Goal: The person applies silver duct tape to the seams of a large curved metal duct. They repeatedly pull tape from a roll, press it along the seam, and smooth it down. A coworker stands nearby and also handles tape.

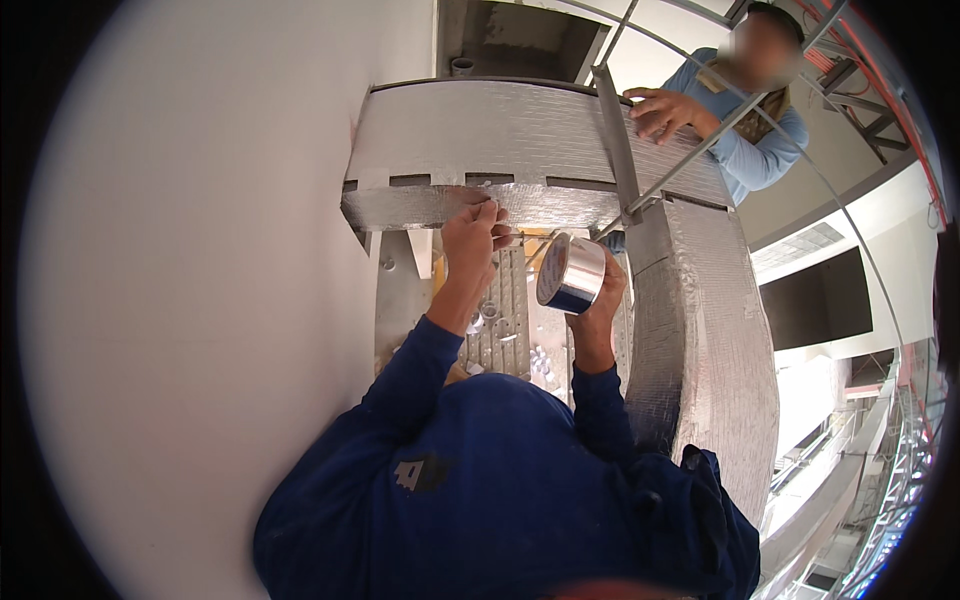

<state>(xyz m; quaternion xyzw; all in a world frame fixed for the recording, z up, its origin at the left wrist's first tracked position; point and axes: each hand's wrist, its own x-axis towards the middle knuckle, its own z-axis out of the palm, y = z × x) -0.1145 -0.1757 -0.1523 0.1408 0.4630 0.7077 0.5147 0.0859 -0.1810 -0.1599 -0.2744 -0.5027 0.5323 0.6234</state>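
My right hand grips a roll of silver foil tape, its round side turned to the left. Close against the lower front edge of a foil-wrapped duct, my left hand has its fingers pinched together; what lies between them is too small to tell. A thin dark line runs from those fingers toward the tape roll, and I cannot make out what it is. Short dark gaps show along the duct's lower seam, just above my left hand. Shiny foil covers the narrow face below that seam.
A second foil-wrapped duct runs toward me on the right. Metal struts cross near the corner. A co-worker in light blue rests a hand on the far duct. A white wall stands left; below lies a perforated platform with scraps.
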